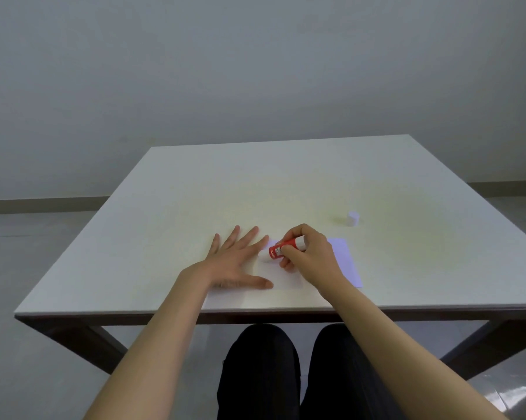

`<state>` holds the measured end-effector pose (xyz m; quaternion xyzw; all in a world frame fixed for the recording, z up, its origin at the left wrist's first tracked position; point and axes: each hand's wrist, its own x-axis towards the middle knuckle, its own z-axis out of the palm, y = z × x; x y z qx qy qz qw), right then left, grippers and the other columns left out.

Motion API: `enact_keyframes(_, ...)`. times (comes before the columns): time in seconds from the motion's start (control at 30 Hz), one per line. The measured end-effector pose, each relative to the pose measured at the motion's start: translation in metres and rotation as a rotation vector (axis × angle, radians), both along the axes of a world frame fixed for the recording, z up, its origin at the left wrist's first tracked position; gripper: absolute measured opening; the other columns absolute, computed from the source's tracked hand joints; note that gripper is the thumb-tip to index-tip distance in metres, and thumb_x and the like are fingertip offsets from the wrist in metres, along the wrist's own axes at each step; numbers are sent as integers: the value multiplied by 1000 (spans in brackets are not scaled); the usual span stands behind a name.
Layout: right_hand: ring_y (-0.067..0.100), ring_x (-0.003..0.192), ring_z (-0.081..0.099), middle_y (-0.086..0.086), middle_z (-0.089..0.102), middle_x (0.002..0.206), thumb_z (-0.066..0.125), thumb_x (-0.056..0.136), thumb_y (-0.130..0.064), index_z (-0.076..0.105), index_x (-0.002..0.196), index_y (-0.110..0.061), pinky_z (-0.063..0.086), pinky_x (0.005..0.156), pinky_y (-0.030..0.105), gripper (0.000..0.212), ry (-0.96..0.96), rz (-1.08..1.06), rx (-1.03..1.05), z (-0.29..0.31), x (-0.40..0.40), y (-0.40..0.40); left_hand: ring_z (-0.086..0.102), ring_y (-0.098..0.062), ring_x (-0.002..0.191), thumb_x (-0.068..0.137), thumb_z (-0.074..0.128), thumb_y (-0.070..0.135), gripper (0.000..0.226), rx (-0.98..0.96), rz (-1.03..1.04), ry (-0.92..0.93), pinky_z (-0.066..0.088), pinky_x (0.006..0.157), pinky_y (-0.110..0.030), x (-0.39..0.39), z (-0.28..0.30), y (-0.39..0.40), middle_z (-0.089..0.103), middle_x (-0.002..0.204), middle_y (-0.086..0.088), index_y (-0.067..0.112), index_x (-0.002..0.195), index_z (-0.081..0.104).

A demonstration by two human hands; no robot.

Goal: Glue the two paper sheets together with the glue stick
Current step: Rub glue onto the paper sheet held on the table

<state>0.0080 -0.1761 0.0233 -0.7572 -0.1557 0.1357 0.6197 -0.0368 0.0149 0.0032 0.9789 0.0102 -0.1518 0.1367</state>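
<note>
A red glue stick point(281, 248) with a white base and its cap off is gripped in my right hand point(308, 253), tilted with its tip down against a white paper sheet point(281, 278) near the table's front edge. My left hand point(236, 260) lies flat with fingers spread, pressing on the left part of that sheet. A second, pale bluish sheet point(348, 262) lies just to the right, partly hidden under my right hand and wrist. The glue stick's white cap point(353, 218) stands upright farther back on the right.
The white table point(195, 192) has dark wooden legs and a front edge close to my knees. A grey wall and floor lie beyond it.
</note>
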Motion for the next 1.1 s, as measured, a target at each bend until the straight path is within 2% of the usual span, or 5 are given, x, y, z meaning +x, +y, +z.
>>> enact_keyframes(0.43, 8, 42, 60, -2, 65, 47, 60, 72, -9, 60, 75, -13, 46, 43, 18, 5, -62, -42, -54, -2, 3, -24, -29, -15, 142, 68, 51, 78, 103, 15, 7, -1, -20, 113, -51, 0, 0, -1, -23, 156, 17, 46, 145, -9)
enact_keyframes(0.63, 15, 57, 67, 10, 71, 76, 63, 77, -8, 59, 83, -10, 57, 63, 31, 8, -117, -202, -21, 3, 17, -23, -30, -15, 141, 67, 48, 80, 104, 21, 1, 7, -20, 113, -51, 1, -1, 0, -23, 156, 18, 45, 145, -11)
enact_keyframes(0.77, 9, 47, 65, -2, 69, 54, 61, 69, -16, 59, 75, -18, 50, 48, 19, 6, -101, -107, -80, 1, 15, -22, -31, -14, 141, 64, 45, 83, 108, 36, -3, 11, -21, 113, -51, 2, -3, 1, -25, 155, 19, 44, 145, -13)
enact_keyframes(0.97, 17, 59, 66, 12, 70, 77, 63, 77, -8, 59, 84, -11, 55, 62, 35, 9, -111, -232, -41, 4, 24, -21, -32, -13, 140, 63, 45, 84, 108, 17, -3, 9, -21, 113, -50, 0, -1, 2, -25, 154, 20, 44, 146, -13)
enact_keyframes(1.1, 14, 54, 68, 2, 73, 63, 61, 74, -8, 60, 81, -11, 54, 53, 23, 8, -89, -98, -5, 4, 12, -19, -31, -14, 141, 61, 43, 85, 111, 33, -2, 13, -21, 113, -51, 2, -2, 1, -25, 155, 19, 42, 146, -14)
